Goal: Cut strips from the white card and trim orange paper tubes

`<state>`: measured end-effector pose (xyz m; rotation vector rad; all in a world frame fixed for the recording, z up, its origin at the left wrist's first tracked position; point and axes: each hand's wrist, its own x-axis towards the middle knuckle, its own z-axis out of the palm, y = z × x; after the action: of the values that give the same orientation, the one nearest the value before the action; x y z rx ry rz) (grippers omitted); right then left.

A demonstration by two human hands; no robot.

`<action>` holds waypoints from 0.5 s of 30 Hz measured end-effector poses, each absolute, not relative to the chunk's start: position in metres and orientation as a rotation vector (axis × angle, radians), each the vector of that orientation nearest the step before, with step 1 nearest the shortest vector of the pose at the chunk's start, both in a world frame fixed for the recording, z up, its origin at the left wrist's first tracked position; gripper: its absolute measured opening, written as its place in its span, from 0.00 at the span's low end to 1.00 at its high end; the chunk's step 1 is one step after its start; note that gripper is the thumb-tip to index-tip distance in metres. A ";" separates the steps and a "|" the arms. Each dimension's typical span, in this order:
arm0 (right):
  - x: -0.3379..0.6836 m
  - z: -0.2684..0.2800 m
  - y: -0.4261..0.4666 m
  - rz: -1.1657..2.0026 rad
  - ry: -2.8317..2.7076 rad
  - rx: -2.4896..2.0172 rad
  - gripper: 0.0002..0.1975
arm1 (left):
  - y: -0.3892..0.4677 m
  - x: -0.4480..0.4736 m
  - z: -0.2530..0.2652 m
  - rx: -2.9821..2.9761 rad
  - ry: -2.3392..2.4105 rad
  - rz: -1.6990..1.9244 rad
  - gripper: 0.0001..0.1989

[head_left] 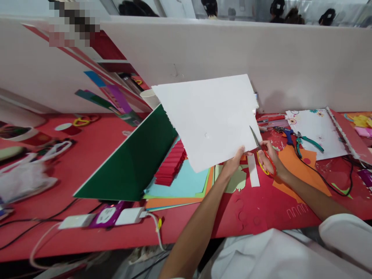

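A large white sheet of paper (203, 120) is held up, tilted, above the red table. My left hand (236, 159) grips its lower right edge, fingers closed on it. In my right hand (271, 158) are scissors with orange-red and yellow handles (272, 167); their pointed blades lie over the sheet's right edge and look nearly closed. Below my hands, a narrow white strip (253, 170) and a light green paper cutout (236, 180) rest on the table. An orange paper piece (299, 170) lies under my right forearm.
A green board (128, 159) leans at the left, beside folded red paper (171, 162) on stacked coloured sheets (180, 182). Right of my hands are teal-handled pliers (310, 142), a blue glue gun (288, 135) and its black cord. A power strip (103, 217) sits at the front edge.
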<state>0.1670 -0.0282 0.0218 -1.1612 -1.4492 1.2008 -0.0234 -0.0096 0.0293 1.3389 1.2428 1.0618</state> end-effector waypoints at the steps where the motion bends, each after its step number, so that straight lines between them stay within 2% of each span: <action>1: 0.167 0.021 -0.028 1.226 -1.441 -1.154 0.27 | -0.009 -0.023 0.030 1.354 1.232 1.064 0.26; 9: 0.173 0.025 -0.020 1.359 -1.481 -1.110 0.31 | -0.010 -0.023 0.030 1.415 1.203 0.986 0.27; 15: 0.181 0.031 -0.022 1.261 -1.596 -1.157 0.27 | -0.010 -0.023 0.029 1.471 1.169 0.984 0.29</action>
<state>0.1806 -0.0218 0.0309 -1.1570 -1.5960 1.2613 -0.0229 -0.0104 0.0294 1.4711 1.1689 0.9835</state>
